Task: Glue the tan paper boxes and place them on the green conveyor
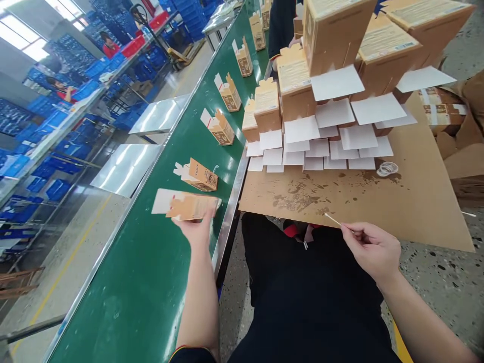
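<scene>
My left hand (pixel 195 229) grips a small brown cardboard box (pixel 192 205) just above the green conveyor belt. The box lies tilted on its side, its white flap sticking out to the left, and it is a little blurred. Right behind it, another printed box (pixel 204 176) stands on the belt with its top flaps up. Over the near edge of the cardboard-covered table, my right hand (pixel 372 247) pinches a thin white cotton swab (pixel 333 219) between thumb and fingers. The swab's tip points left, above the brown cardboard sheet (pixel 381 212).
Several open boxes (pixel 229 93) stand in a row along the green belt (pixel 136 272). Stacked boxes with white flaps (pixel 338 83) fill the table's far side. A clear ring-like roll (pixel 387 169) lies by wet-looking stains. Another person's dark clothing (pixel 282 25) shows behind the stack.
</scene>
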A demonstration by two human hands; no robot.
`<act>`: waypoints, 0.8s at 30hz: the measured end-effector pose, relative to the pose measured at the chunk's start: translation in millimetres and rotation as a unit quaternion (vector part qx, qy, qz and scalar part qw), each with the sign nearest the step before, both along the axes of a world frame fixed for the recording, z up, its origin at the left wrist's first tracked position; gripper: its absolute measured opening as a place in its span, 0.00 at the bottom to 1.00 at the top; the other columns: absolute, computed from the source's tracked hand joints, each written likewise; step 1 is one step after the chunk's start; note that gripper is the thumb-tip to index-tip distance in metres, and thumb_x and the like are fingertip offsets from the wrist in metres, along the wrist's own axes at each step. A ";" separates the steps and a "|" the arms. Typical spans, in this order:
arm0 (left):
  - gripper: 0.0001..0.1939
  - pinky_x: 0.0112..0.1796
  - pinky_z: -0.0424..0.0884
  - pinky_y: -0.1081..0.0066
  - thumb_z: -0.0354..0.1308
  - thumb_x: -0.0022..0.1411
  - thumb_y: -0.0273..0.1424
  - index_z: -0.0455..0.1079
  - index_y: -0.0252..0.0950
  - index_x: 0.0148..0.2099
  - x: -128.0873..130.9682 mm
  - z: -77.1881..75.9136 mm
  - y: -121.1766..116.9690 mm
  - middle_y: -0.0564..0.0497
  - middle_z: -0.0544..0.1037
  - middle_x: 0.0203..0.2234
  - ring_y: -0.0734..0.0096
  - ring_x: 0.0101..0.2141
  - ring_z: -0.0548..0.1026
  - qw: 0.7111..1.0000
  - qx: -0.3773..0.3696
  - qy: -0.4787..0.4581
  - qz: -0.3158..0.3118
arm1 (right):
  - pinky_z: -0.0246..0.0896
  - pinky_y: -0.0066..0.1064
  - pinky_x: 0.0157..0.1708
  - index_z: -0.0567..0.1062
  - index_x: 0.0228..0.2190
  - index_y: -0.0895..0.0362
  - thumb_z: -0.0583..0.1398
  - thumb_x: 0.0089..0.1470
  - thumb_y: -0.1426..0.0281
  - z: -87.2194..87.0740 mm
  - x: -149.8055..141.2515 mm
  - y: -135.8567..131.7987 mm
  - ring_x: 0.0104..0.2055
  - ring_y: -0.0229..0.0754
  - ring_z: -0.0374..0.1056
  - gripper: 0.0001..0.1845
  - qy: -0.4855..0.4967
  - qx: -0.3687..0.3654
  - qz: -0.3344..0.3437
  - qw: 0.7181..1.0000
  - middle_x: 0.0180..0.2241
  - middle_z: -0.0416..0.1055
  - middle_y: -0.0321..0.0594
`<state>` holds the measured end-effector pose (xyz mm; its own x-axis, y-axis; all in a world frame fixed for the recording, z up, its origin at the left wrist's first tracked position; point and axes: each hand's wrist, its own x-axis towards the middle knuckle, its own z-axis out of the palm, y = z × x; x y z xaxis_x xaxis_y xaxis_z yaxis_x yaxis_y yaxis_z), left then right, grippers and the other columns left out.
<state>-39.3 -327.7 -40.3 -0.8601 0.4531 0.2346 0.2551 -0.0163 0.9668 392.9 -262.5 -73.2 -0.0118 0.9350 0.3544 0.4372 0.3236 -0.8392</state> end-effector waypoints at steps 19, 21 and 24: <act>0.12 0.67 0.73 0.55 0.66 0.68 0.38 0.75 0.42 0.51 7.1 80.4 189.6 0.46 0.81 0.55 0.55 0.63 0.77 0.987 0.041 0.052 -0.144 | 0.75 0.34 0.23 0.86 0.29 0.52 0.72 0.62 0.48 6.4 14.0 16.3 0.21 0.42 0.73 0.21 0.036 -0.011 -0.062 0.997 0.23 0.79 0.40; 0.12 0.63 0.75 0.55 0.67 0.70 0.41 0.77 0.40 0.48 15.7 73.2 247.5 0.43 0.83 0.54 0.51 0.62 0.78 0.982 -0.058 -0.020 -0.178 | 0.75 0.34 0.23 0.86 0.30 0.52 0.72 0.63 0.48 8.9 10.4 14.1 0.21 0.42 0.73 0.21 0.036 -0.002 -0.048 0.998 0.22 0.78 0.39; 0.17 0.57 0.78 0.53 0.74 0.65 0.46 0.79 0.39 0.43 28.7 56.3 294.8 0.36 0.85 0.48 0.42 0.58 0.80 0.967 -0.141 -0.066 -0.204 | 0.75 0.33 0.23 0.86 0.30 0.52 0.72 0.64 0.49 10.8 14.2 7.2 0.21 0.41 0.73 0.20 0.032 0.004 -0.061 0.998 0.23 0.78 0.39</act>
<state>-10.6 -32.9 15.9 -0.6105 0.7906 -0.0474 0.1580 0.1803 0.9708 407.1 -255.2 -62.4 0.1241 0.9254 0.3580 0.4194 0.2781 -0.8642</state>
